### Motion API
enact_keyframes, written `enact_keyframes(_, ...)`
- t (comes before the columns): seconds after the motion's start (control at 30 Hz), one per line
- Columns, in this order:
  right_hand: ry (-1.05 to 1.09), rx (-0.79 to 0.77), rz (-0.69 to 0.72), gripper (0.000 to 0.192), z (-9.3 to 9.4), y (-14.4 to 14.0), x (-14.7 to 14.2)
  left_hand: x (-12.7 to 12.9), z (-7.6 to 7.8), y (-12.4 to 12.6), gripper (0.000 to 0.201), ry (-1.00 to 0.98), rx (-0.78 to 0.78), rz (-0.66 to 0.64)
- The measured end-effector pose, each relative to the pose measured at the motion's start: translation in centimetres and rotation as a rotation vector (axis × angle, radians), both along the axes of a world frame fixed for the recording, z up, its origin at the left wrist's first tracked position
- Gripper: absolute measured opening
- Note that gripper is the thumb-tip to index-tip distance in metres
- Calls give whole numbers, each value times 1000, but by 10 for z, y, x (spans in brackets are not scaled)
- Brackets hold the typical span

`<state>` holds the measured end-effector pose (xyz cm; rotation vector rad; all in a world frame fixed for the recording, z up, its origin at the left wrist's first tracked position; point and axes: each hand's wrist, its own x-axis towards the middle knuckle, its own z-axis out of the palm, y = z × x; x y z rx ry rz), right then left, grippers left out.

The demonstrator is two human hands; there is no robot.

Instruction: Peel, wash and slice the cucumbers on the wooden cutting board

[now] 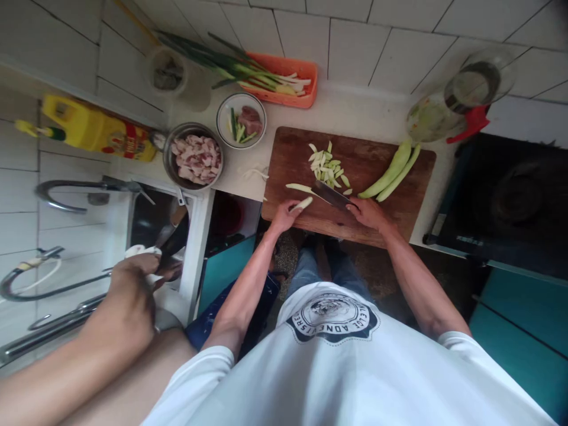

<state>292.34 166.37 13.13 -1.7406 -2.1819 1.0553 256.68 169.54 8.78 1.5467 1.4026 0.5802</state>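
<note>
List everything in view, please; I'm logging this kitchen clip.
cutting board: 1, brown, counter centre
knife: 1, dark, on board
cut strips: pile, pale green, on board
long halves: 2, green, board's right
meat bowl: 1, metal, left of board
small bowl: 1, white, behind
orange tray: 1, holds scallions
oil bottle: 1, yellow, far left
co-worker's hand: 1, at sink
left hand: holds a strip
right hand: grips knife
</note>
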Motion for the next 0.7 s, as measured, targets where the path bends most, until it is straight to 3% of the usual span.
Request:
enact_keyframes(0.13,233,-9,-213,38,-9,-30,21,40,-1,-15,31,102,109,-296)
enact_keyframes(0.27,481,-172,-567,43,-18,-98,26,75,-1,-22,31,164,219,-458)
enact_keyframes(0.4,733,-303,-843,51,-31,-166,8,94,0,-26,32,209,308,-574)
enact_keyframes(0.53,831,-296,-1015,54,-43,-208,-25,97,-1,-33,42,264,443,-576)
enact_keyframes(0.7,880,-229,-1100,51,-57,-220,-65,89,-10,-42,49,266,530,-488)
